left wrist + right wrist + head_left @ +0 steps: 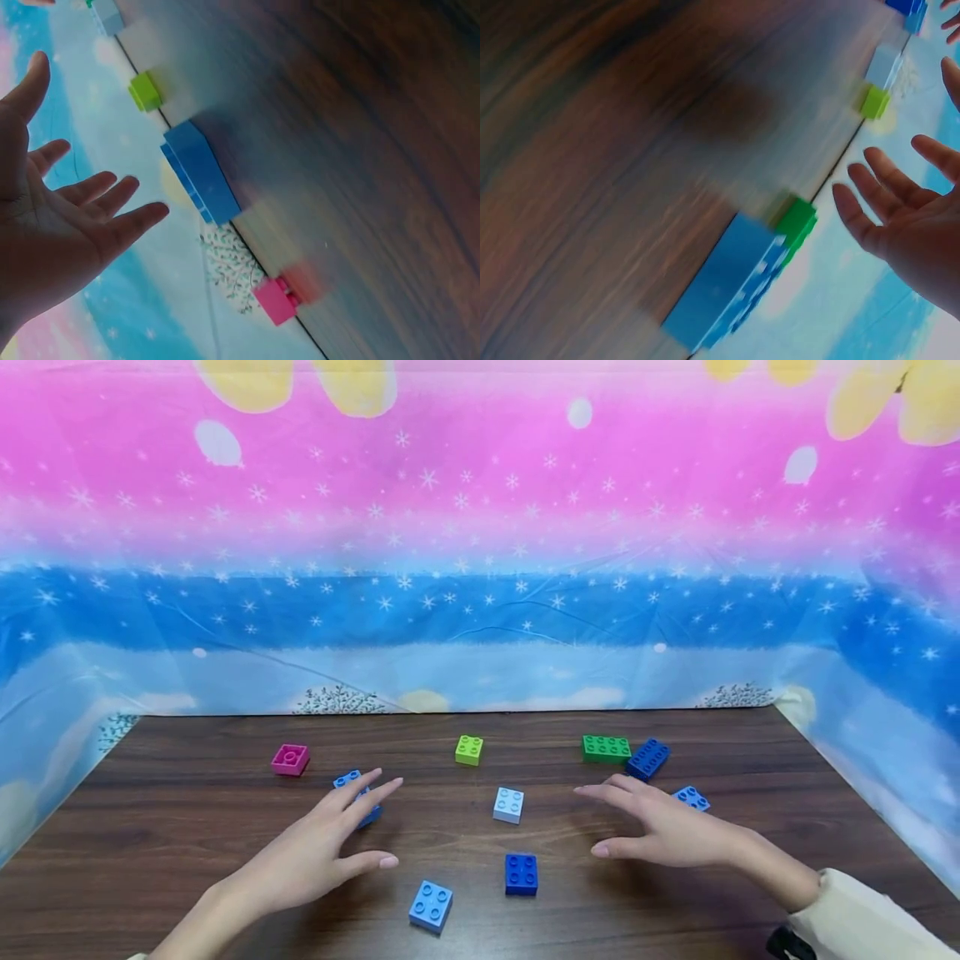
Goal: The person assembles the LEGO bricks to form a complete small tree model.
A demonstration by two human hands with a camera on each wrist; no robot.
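Note:
Over the table's left half my left hand (318, 856) hovers with spread, relaxed fingers and nothing in them. A blue brick (370, 814) lies beneath its fingers, partly hidden; in the left wrist view that brick (201, 172) stands apart from the hand. My right hand (667, 828) hovers likewise on the right, palm down, holding nothing. It partly covers another blue brick (692, 798). Just beyond its fingertips lie a dark blue long brick (648, 759) and a green long brick (606, 748). Between the hands sit a pale blue brick (508, 805) and a dark blue square brick (521, 874).
A light blue square brick (431, 907) lies near the front, right of the left thumb. Farther back are a pink brick (290, 760) and a lime brick (469, 750). Behind the dark wooden table (187, 810) hangs a printed cloth (480, 543), which also runs along both sides.

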